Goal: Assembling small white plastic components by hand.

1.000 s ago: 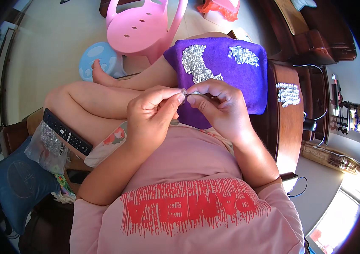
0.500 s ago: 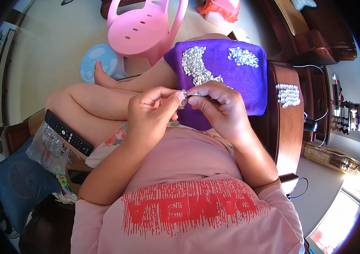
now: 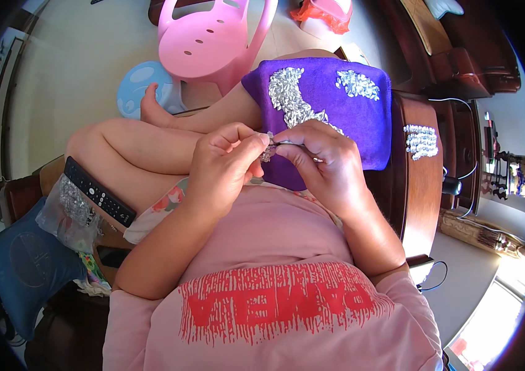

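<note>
My left hand (image 3: pixel 222 164) and my right hand (image 3: pixel 324 164) meet over my lap, fingertips pinched together on a small silvery piece (image 3: pixel 268 147). My right hand also grips a thin metal tool (image 3: pixel 290 143) that points at the piece. Just beyond lies a purple cloth (image 3: pixel 336 114) over my knee, with two heaps of small silvery pieces (image 3: pixel 290 99) on it. Which hand bears the piece's weight is hard to tell; both touch it.
A dark wooden table (image 3: pixel 414 179) at the right carries another silvery heap (image 3: pixel 421 140). A pink plastic chair (image 3: pixel 213 37) and a light blue stool (image 3: pixel 145 86) stand ahead. A black remote (image 3: pixel 98 191), a clear bag (image 3: pixel 67 213) and a blue cushion (image 3: pixel 21 266) lie at my left.
My hands have drawn closer together and the silvery piece now shows between the fingertips. Everything else stays put.
</note>
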